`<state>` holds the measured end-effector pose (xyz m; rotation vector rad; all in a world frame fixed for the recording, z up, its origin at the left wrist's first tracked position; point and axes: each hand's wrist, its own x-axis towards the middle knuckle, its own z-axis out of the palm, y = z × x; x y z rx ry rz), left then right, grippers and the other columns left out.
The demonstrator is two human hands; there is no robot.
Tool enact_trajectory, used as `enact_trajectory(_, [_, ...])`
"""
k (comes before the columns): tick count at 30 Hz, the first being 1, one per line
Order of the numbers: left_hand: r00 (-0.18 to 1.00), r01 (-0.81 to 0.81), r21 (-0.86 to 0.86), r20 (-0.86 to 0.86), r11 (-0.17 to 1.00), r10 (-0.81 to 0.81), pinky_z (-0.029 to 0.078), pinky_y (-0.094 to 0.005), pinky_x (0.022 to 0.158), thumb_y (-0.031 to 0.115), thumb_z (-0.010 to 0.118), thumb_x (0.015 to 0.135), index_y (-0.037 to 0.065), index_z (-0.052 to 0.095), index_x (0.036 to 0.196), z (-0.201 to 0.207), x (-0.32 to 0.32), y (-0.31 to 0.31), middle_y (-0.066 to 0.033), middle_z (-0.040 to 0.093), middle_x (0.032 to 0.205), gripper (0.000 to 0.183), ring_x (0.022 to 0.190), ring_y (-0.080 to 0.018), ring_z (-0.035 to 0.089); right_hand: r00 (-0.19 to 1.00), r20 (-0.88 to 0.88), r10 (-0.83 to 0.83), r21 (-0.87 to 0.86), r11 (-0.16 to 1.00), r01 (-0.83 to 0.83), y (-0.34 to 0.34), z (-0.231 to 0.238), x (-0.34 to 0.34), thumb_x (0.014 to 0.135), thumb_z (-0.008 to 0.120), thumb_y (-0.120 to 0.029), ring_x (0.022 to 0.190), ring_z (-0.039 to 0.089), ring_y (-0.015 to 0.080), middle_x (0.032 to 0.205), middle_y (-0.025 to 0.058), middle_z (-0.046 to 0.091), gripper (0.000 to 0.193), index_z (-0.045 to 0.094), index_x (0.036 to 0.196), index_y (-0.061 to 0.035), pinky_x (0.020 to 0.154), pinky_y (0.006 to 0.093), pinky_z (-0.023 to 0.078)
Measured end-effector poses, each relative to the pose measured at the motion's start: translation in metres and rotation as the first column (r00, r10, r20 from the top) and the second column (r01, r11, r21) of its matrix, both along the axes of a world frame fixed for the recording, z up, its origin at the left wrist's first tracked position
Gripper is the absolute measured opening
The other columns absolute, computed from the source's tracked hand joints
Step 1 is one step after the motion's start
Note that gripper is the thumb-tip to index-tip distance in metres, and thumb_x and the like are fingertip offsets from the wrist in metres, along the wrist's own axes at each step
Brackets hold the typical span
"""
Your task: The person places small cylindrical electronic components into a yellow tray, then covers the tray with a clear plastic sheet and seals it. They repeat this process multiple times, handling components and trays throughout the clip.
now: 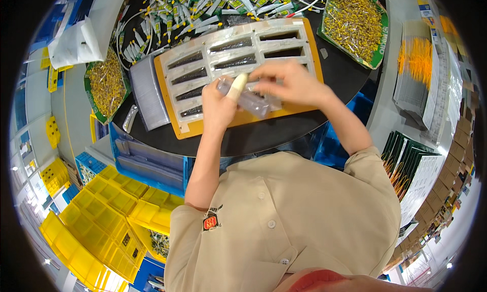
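My left hand (219, 104) is closed on a clear plastic blister shell (253, 105), held tilted above the near side of a jig. A pale yellow finger cot (237, 85) covers one of its digits. Close by on the right, my right hand (294, 82) has its fingers curled in a pinch at the shell's upper end; whatever lies between the fingertips is hidden. Beneath both hands sits the jig, an orange board (166, 96) with a whitish frame (208, 52) of several slots. Dark textured pieces (231, 44) show in some slots; my hands cover others.
Small tubes with yellow tips (172, 18) heap at the table's far side. Green-edged trays of tiny yellow-headed parts stand right (352, 25) and left (106, 84). A stack of clear plastic sheets (149, 91) adjoins the jig, near a folding knife (130, 118). Yellow bins (101, 216) stand lower left.
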<state>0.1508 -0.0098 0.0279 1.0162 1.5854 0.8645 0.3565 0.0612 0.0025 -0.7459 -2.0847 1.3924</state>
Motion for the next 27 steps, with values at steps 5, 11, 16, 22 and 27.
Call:
enact_trajectory(5, [0.953, 0.237, 0.008, 0.191, 0.971, -0.234, 0.052, -0.0274, 0.060, 0.018, 0.075, 0.088, 0.001, 0.067, 0.092, -0.023, 0.029, 0.026, -0.0041, 0.068, 0.075, 0.019, 0.066, -0.0113, 0.064, 0.862, 0.298, -0.409, 0.715, 0.695, 0.083, 0.076, 0.013, 0.024, 0.079, 0.071, -0.008, 0.093, 0.058, 0.0324, 0.091, 0.0121, 0.061, 0.022, 0.066, 0.100, -0.0045, 0.083, 0.0426, 0.049])
enact_trajectory(11, [0.977, 0.088, -0.148, 0.204, 0.985, -0.057, 0.047, -0.0258, 0.050, 0.028, 0.077, 0.088, 0.001, 0.065, 0.084, -0.022, 0.042, 0.036, -0.0021, 0.066, 0.070, 0.030, 0.057, -0.0087, 0.060, 0.940, 0.261, 0.220, -0.227, 0.960, -0.162, 0.051, 0.012, 0.042, 0.085, 0.070, -0.014, 0.109, 0.056, 0.0378, 0.107, 0.0133, 0.065, 0.022, 0.063, 0.103, -0.0016, 0.091, 0.0425, 0.047])
enact_trajectory(16, [0.945, 0.278, -0.207, 0.234, 0.938, -0.228, 0.049, -0.0245, 0.057, 0.025, 0.076, 0.089, 0.001, 0.067, 0.090, -0.015, 0.048, 0.019, -0.0046, 0.068, 0.076, 0.026, 0.063, -0.0095, 0.062, 0.872, 0.330, -0.361, 0.593, 0.798, 0.106, 0.036, 0.012, 0.041, 0.084, 0.073, -0.012, 0.098, 0.060, 0.0354, 0.097, 0.0153, 0.063, 0.025, 0.063, 0.105, -0.0012, 0.083, 0.0416, 0.049])
enact_trajectory(22, [0.912, 0.270, -0.206, 0.370, 0.941, -0.180, 0.052, -0.0270, 0.059, 0.021, 0.074, 0.090, 0.000, 0.066, 0.087, -0.012, 0.048, -0.006, -0.0064, 0.070, 0.078, 0.023, 0.066, -0.0122, 0.065, 0.928, 0.338, -0.157, 0.490, 0.871, -0.031, 0.010, 0.013, 0.043, 0.081, 0.069, -0.007, 0.091, 0.058, 0.0318, 0.087, 0.0117, 0.060, 0.025, 0.063, 0.105, -0.0026, 0.080, 0.0411, 0.050])
enact_trajectory(27, [0.980, 0.105, -0.131, 0.183, 0.986, -0.080, 0.049, -0.0264, 0.055, 0.022, 0.072, 0.091, -0.001, 0.068, 0.085, -0.011, 0.048, -0.026, -0.0069, 0.070, 0.072, 0.023, 0.060, -0.0103, 0.062, 0.936, 0.258, -0.241, 0.327, 0.933, 0.150, -0.018, 0.019, 0.043, 0.080, 0.069, -0.008, 0.086, 0.057, 0.0308, 0.081, 0.0125, 0.057, 0.023, 0.064, 0.102, -0.0045, 0.078, 0.0417, 0.049])
